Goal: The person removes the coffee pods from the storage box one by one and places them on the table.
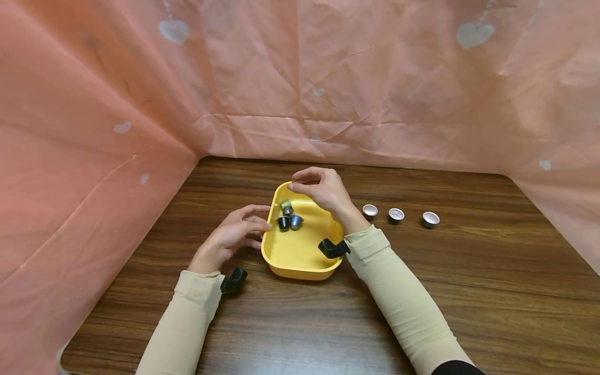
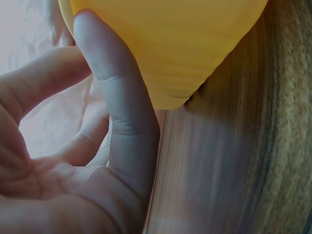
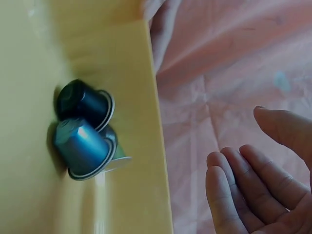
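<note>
Three coffee pods (image 1: pixel 396 215) on the bench (image 1: pixel 492 271) look light and easily dented, best pinched sideways; right hand (image 1: pixel 325 192) relaxed, empty over yellow tub (image 1: pixel 300 273); left hand (image 1: pixel 234 232) loosely touching it

Closed in on three sides by pinkish-orange cloth (image 1: pixel 398 94), wrinkled, with a crease low down and roughly parallel to the far edge of the desk (image 1: pixel 469 291). Patterned with pale hearts (image 1: pixel 174 32), larger high above the far edge, smaller beyond the left and right edges. Dark brown wood grain from side to side across the desk, with rounded far corners. Soft, whitish sheen of light (image 1: pixel 323 333) toward the near edge. In the left wrist view, a washed-out, nearly white patch of cloth.
</note>
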A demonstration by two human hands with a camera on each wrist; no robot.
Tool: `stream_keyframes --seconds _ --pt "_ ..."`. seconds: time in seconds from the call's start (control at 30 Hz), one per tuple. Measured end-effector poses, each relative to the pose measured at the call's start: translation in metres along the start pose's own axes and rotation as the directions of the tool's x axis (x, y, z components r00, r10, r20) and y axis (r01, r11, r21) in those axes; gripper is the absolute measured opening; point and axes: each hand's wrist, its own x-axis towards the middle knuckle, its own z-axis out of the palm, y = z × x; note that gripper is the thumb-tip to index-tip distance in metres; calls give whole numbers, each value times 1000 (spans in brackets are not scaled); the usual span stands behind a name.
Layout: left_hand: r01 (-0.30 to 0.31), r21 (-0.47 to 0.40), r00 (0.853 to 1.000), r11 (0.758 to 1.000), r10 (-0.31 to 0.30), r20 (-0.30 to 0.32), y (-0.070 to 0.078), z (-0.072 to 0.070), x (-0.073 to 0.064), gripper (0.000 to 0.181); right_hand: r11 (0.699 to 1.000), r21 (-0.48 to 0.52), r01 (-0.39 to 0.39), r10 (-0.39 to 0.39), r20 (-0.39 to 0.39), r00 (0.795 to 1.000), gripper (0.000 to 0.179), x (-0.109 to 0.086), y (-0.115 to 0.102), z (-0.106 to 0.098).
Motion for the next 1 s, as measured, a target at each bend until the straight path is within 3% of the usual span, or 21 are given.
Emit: stream_keyframes --seconds 0.2,0.47,0.77,1.0 --pt "-3 0 1000 1000 3 1 2 2 0 61 992 -124 15 -22 -54 998 34 6 3 4" --pt "-10 -13 1000 1000 10 10 1 5 4 61 948 -315 44 -64 -54 996 36 15 6 11" --pt "-9 -12 1000 1000 9 6 1 5 5 61 933 -352 -71 66 -27 997 36 19 5 17" --pt "-3 -6 1000 1000 3 4 1 5 4 61 918 -344 -198 209 -6 978 41 20 4 18"
